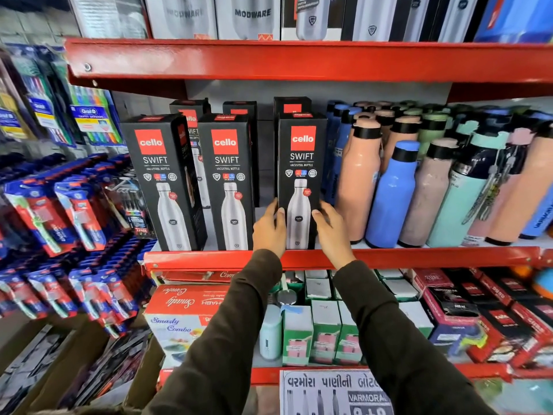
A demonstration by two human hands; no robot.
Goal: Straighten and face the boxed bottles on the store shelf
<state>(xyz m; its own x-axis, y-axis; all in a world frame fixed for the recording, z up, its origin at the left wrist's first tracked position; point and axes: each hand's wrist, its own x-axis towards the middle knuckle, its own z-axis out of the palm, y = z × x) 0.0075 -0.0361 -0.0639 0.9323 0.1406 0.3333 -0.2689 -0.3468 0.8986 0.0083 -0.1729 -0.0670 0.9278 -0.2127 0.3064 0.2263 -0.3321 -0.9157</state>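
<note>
On the red shelf, two black boxes stand left of a third box, upright at the front edge, gripped low between left hand and right hand.

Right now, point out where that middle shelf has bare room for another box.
Bare shelf shows between the middle Cello box and the right Cello box held by the left hand and right hand. A narrower strip lies between the left Cello box and the middle one. Right of the boxes, loose bottles stand packed tight.
</note>
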